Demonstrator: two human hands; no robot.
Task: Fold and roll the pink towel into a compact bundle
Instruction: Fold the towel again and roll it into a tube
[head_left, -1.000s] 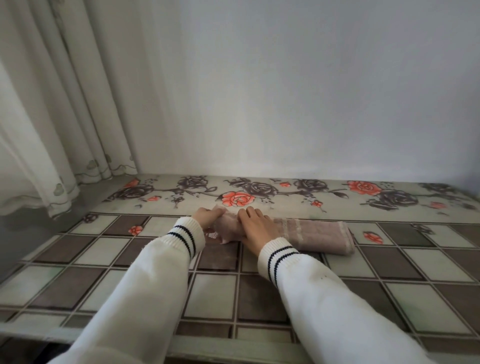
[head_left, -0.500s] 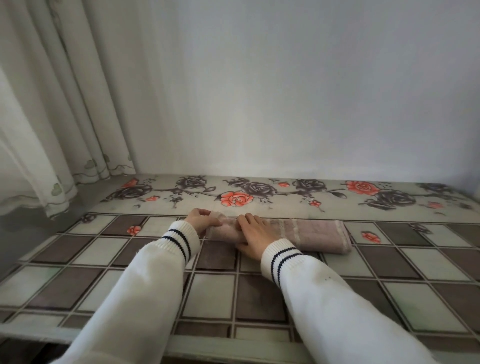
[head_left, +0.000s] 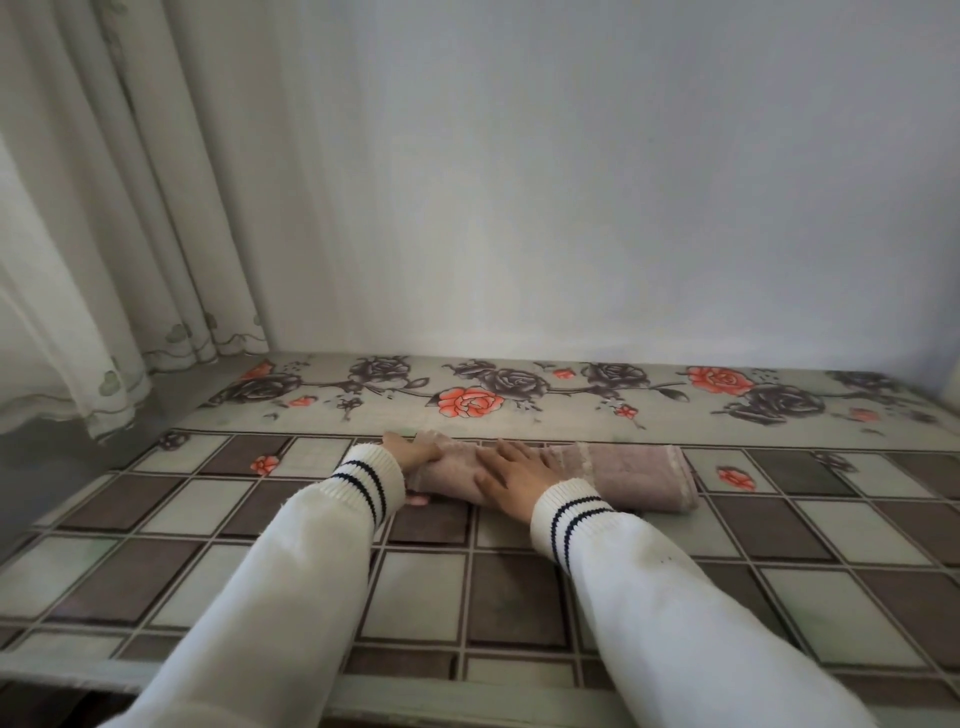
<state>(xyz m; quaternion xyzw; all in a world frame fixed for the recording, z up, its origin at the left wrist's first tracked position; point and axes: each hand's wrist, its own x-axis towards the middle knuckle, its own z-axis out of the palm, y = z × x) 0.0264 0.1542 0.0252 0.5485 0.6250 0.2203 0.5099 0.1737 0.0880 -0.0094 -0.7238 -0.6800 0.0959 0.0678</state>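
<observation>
- Pressing my right hand (head_left: 511, 470) flat on top of the pink towel (head_left: 613, 475), fingers straight and spread, palm down on the rolled part.
- My left hand (head_left: 413, 456) wraps the left end of the roll; fingers curl over the top, and a fingertip shows under it near the table.
- Both sleeves (head_left: 358, 480) are white with two dark stripes at the cuff.
- Towel lies as a long folded strip across the table (head_left: 519, 597), rolled thicker at the left end, flatter toward the right end.
- It sits on the checked squares, just in front of the rose border.
- Curtain (head_left: 104, 234) hangs at far left; plain wall behind.
</observation>
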